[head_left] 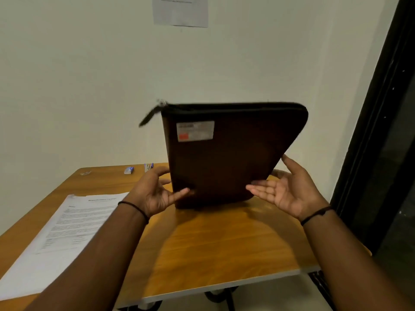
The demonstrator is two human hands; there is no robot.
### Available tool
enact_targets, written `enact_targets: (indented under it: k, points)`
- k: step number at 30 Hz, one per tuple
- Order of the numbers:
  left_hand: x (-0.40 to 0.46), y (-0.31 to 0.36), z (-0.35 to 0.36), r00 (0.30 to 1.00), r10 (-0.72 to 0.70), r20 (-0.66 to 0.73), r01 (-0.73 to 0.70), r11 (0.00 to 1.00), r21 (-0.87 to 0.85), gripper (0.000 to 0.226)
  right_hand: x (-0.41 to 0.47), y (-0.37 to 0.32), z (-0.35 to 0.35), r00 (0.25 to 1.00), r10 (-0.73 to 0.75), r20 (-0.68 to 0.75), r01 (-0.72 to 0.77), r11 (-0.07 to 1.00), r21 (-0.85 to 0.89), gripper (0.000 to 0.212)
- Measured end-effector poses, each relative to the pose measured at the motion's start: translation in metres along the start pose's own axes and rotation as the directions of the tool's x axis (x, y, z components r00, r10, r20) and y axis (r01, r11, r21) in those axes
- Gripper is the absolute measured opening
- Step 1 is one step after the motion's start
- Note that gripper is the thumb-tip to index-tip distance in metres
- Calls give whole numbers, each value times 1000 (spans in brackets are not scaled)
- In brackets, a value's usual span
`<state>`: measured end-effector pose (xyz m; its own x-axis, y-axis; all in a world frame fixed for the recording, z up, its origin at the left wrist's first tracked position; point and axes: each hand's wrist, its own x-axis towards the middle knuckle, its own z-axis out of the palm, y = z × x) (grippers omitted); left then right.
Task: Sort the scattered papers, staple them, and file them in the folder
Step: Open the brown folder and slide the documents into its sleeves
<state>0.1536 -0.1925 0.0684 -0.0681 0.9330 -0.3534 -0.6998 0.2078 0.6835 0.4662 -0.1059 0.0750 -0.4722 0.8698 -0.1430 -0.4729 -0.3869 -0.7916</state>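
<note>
The folder is stood on its lower edge on the table, at about one o'clock from the table's middle, upright but tilted slightly, its top edge blurred as if in motion. It is steadied between both hands, presumably so that the zip along its top and left side can be reached and the case opened for filing. The left hand is placed at the folder's lower left corner, at nine o'clock from it; its fingers are spread and only loosely bent, the thumb laid against the front face and the other fingertips lying by the side edge, so the case is propped rather than gripped. The right hand is held palm-up at the folder's lower right, at four o'clock, its fingers straight and fanned apart; the fingertips are seen at or just beside the slanting right edge, though whether firm contact is made cannot be told. A zip pull is seen hanging off the top left corner, at eleven o'clock, which suggests the zip is shut or nearly so. The papers are laid as one flat stack at the table's eight o'clock, well apart from the folder; a staple cannot be made out. A small stapler and pens are left at the far edge, near eleven o'clock. Filing is judged not yet begun.
</note>
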Motion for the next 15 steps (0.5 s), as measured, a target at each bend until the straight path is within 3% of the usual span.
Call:
enact_targets:
  k: [2, 4, 5, 6, 8, 11, 15]
  points:
    - [3, -4, -4, 998, 46, -31, -45, 998, 36, 56, -3, 1, 1, 1000, -12, -7, 12, 998, 57, 54]
    - [11, -12, -6, 981, 132, -143, -83, 950, 301, 24, -5, 6, -6, 1000, -29, 6, 29, 999, 30, 45]
    - [15, -18, -8, 954, 204, -221, -79, 879, 471, 11, -6, 9, -9, 999, -33, 8, 33, 999, -29, 40]
    - [19, -25, -11, 917, 274, -289, -58, 810, 584, 12, -6, 14, -14, 999, -32, -7, 31, 992, -122, 44]
    - [24, -37, -14, 874, 351, -336, -35, 736, 676, 18, 2, 24, -22, 997, -7, -75, -16, 950, -310, 46]
    - [37, -55, -31, 844, 482, -236, -33, 485, 874, 17, 20, 44, -36, 987, -8, -162, -81, 842, -534, 30]
    - [54, -79, -47, 848, 528, 34, -139, 160, 977, 19, 43, 72, -57, 959, -160, -233, -80, 637, -767, 42]
